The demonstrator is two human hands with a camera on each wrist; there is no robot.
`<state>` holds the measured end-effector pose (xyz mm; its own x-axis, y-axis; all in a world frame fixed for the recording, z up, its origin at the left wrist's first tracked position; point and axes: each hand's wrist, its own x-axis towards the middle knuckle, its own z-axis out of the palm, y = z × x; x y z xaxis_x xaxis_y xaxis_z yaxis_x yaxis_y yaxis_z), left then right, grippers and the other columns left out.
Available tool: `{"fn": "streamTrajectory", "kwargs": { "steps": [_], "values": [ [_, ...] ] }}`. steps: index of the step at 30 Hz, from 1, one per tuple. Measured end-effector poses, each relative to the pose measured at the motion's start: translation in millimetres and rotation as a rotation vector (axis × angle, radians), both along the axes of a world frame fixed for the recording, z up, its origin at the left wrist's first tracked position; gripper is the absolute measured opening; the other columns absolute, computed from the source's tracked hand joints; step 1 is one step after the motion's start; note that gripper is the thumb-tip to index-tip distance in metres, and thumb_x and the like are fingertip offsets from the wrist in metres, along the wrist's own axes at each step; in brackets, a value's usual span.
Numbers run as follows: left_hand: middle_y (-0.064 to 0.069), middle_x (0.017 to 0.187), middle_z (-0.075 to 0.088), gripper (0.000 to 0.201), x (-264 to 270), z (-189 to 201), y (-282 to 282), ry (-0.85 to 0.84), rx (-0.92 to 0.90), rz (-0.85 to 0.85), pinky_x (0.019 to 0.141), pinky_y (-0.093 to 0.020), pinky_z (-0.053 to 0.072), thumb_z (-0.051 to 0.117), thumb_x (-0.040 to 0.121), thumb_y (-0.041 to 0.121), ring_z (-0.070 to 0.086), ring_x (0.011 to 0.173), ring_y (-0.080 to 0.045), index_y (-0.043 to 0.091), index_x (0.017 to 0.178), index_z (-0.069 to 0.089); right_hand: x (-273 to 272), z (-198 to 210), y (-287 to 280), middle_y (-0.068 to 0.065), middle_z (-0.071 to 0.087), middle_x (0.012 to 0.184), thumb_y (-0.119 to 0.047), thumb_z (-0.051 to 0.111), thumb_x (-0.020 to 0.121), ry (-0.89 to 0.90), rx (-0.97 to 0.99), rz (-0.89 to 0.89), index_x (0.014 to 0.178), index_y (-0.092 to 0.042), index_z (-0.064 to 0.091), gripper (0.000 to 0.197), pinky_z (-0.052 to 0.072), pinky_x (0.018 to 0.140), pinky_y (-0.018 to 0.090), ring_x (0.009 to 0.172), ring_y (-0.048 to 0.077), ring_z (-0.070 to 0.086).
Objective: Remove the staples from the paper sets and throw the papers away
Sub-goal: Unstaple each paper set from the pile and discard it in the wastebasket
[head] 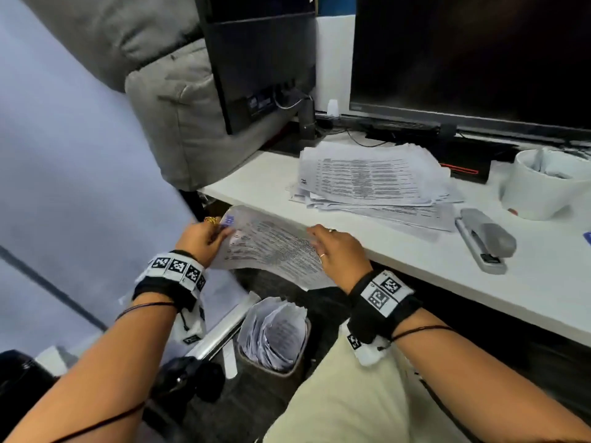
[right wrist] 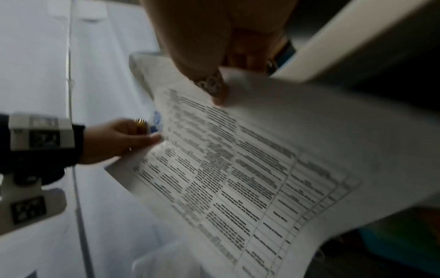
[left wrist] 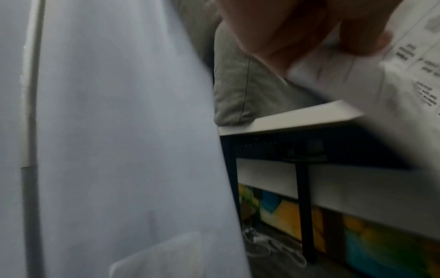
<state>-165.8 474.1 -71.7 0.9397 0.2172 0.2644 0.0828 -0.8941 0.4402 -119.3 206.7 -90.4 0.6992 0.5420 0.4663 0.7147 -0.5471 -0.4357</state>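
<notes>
Paper set (head: 271, 247), pinched by both hands (head: 204, 239) (head: 339, 251), hangs above the paper-stuffed bin (head: 271, 334) beside the desk (head: 415, 260).

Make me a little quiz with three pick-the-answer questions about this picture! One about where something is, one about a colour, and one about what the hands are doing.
1. Where is the waste bin stuffed with white papers?
A. on the desk
B. on the floor under the held sheets
C. on the grey cushion

2. What colour is the stapler on the white desk?
A. grey
B. red
C. green

3. What are the left hand and right hand doing?
A. resting open on the desk
B. typing
C. both holding the printed paper set

Answers: 1 B, the bin stands on the floor below the hands. 2 A, its body is grey. 3 C, each hand grips one edge.
</notes>
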Motion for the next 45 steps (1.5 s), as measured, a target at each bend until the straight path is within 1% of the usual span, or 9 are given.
{"fn": "streamTrajectory", "kwargs": {
  "steps": [4,12,18,24,26,29,35,41,45],
  "values": [
    [-0.027,0.103,0.065,0.050,3,-31,3,0.227,0.011,-0.001,0.081,-0.037,0.044,0.045,0.092,0.039,0.061,0.097,-0.041,-0.005,0.105,0.065,13,-44,37,0.017,0.063,0.107,0.000,0.042,0.089,0.245,-0.468,-0.078,0.119,-0.009,0.051,0.033,0.045,0.070,0.036,0.098,0.035,0.061],
    [-0.031,0.106,0.062,0.062,37,-118,-1,0.459,-0.025,0.142,0.082,-0.039,0.041,0.023,0.083,0.034,0.058,0.100,-0.043,-0.010,0.106,0.060,74,-138,87,0.023,0.058,0.121,-0.002,0.043,0.094,0.650,-0.472,-0.109,0.118,0.001,0.057,0.028,0.042,0.089,0.031,0.112,0.035,0.054],
    [-0.020,0.117,0.061,0.032,43,-208,-8,0.583,-0.031,0.347,0.092,-0.038,0.040,0.039,0.098,0.017,0.056,0.110,-0.035,0.010,0.125,0.054,101,-215,109,0.022,0.061,0.118,-0.002,0.039,0.096,0.842,-0.512,-0.053,0.112,0.005,0.062,0.029,0.040,0.088,0.032,0.111,0.032,0.057],
    [-0.011,0.143,0.033,0.050,35,-284,-41,0.800,-0.194,0.447,0.097,-0.041,0.040,0.032,0.098,0.021,0.047,0.120,-0.033,0.016,0.146,0.018,102,-292,115,0.017,0.045,0.140,-0.008,0.037,0.099,0.968,-0.589,0.003,0.137,-0.006,0.044,0.039,0.030,0.101,0.028,0.127,0.027,0.044],
    [-0.009,0.148,0.022,0.061,32,-307,-51,0.812,-0.175,0.483,0.103,-0.042,0.036,0.035,0.096,0.029,0.034,0.127,-0.033,0.016,0.148,0.007,96,-314,114,0.017,0.036,0.145,-0.007,0.044,0.096,1.040,-0.616,0.029,0.143,-0.009,0.031,0.049,0.028,0.104,0.029,0.133,0.027,0.036],
    [-0.010,0.148,0.012,0.079,30,-319,-63,0.845,-0.111,0.515,0.106,-0.044,0.033,0.046,0.090,0.021,0.026,0.130,-0.034,0.012,0.147,-0.007,86,-337,106,0.019,0.022,0.151,-0.015,0.081,0.069,1.071,-0.673,0.058,0.148,-0.015,0.013,0.104,0.023,0.113,0.039,0.140,0.033,0.021],
    [-0.008,0.148,0.019,0.077,43,-286,-52,0.757,-0.030,0.449,0.105,-0.039,0.032,0.045,0.092,0.044,0.025,0.133,-0.028,0.015,0.148,0.002,93,-290,121,0.014,0.028,0.145,-0.019,0.059,0.089,0.785,-0.755,0.015,0.143,-0.009,0.026,0.064,0.031,0.108,0.040,0.133,0.032,0.030],
    [-0.016,0.130,0.046,0.047,52,-184,-47,0.054,-0.022,0.417,0.098,-0.041,0.039,0.054,0.091,0.018,0.044,0.115,-0.033,0.010,0.136,0.044,72,-167,119,0.014,0.045,0.130,-0.023,0.053,0.092,0.511,-0.522,0.023,0.127,-0.007,0.043,0.040,0.044,0.090,0.035,0.116,0.030,0.051],
    [-0.017,0.116,0.054,0.037,60,-106,-53,-0.234,0.051,0.343,0.084,-0.044,0.044,0.054,0.089,0.017,0.051,0.103,-0.035,0.012,0.125,0.055,41,-98,92,0.013,0.047,0.128,-0.025,0.043,0.096,0.350,-0.357,0.001,0.126,-0.007,0.047,0.036,0.043,0.094,0.036,0.116,0.029,0.048]
  ]
}}
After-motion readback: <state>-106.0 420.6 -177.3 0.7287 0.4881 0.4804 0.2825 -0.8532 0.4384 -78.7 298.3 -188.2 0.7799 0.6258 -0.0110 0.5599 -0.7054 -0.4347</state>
